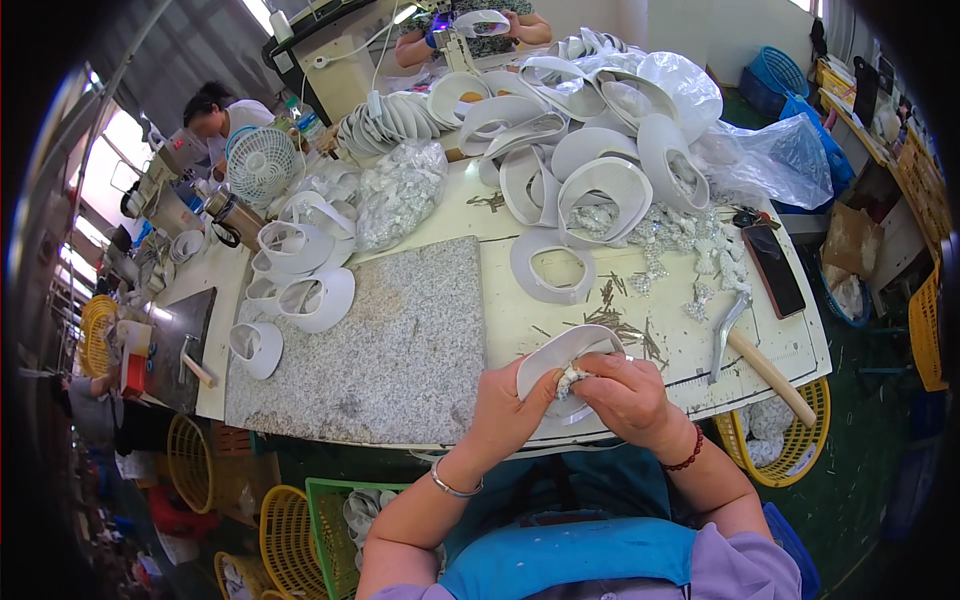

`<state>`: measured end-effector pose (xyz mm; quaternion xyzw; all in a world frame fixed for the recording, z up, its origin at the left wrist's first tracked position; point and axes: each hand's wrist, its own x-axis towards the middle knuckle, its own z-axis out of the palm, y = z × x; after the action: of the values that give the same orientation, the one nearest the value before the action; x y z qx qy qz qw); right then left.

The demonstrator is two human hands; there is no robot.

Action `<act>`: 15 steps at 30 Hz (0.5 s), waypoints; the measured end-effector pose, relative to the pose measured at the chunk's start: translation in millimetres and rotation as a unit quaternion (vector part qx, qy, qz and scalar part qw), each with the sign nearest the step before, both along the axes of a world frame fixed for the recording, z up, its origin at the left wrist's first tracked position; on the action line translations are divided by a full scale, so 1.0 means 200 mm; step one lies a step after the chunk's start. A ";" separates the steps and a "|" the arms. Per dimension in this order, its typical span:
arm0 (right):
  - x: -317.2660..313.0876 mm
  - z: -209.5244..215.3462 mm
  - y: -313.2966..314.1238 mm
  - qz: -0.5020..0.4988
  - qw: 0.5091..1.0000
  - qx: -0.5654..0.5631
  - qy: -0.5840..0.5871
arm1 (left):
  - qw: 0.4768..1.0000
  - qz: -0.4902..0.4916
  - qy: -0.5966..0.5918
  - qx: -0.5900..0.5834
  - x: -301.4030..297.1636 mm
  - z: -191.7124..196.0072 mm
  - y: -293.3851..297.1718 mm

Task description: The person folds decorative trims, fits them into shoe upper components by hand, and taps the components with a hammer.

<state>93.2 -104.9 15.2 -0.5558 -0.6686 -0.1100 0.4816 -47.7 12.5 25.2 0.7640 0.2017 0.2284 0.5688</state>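
Observation:
Close in front of me, over the table's near edge, my left hand grips a white curved piece with an oval opening, which looks like a shoe upper. My right hand is closed on the same piece, its fingertips pinched at a small white crumpled bit in the opening. What that bit is I cannot make out. Another white piece of this kind lies just beyond my hands. Thin brownish sticks or nails are scattered between it and my right hand.
A grey stone slab covers the table's left part, with several white pieces along it. More are heaped at the back, beside silvery trim. A hammer, a bent metal tool and a phone lie right. Yellow baskets stand below.

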 end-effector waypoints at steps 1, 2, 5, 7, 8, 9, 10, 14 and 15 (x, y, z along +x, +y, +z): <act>0.00 0.00 0.00 0.003 1.000 0.000 -0.003 | 1.000 -0.001 -0.003 0.005 0.00 0.00 0.00; 0.00 0.00 0.00 0.005 1.000 0.000 -0.006 | 1.000 -0.002 -0.006 0.009 0.00 0.00 0.00; 0.01 0.00 0.00 -0.002 0.999 -0.001 -0.035 | 1.000 -0.008 0.000 0.008 -0.01 -0.01 0.00; 0.02 0.00 0.01 0.002 0.999 0.000 -0.040 | 1.000 -0.010 0.006 0.010 -0.01 0.00 0.01; 0.03 0.00 0.01 0.005 0.999 0.000 -0.045 | 1.000 -0.013 0.011 0.013 -0.01 0.00 0.01; 0.03 0.00 0.01 0.005 0.999 0.000 -0.046 | 1.000 -0.013 0.010 0.013 -0.01 0.01 0.02; 0.04 0.01 0.01 0.006 0.998 -0.017 -0.059 | 0.999 -0.021 0.025 0.014 -0.01 0.02 0.03; 0.05 0.03 0.02 0.023 0.998 -0.032 -0.044 | 0.999 -0.018 -0.008 0.045 0.00 0.00 0.03; 0.04 0.03 0.02 0.023 0.998 -0.031 -0.045 | 0.999 -0.017 -0.008 0.046 0.00 -0.01 0.03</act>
<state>102.1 -100.1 21.1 -0.5494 -0.7054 -0.1025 0.4359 -47.6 19.3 23.3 0.7908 0.1733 0.2334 0.5386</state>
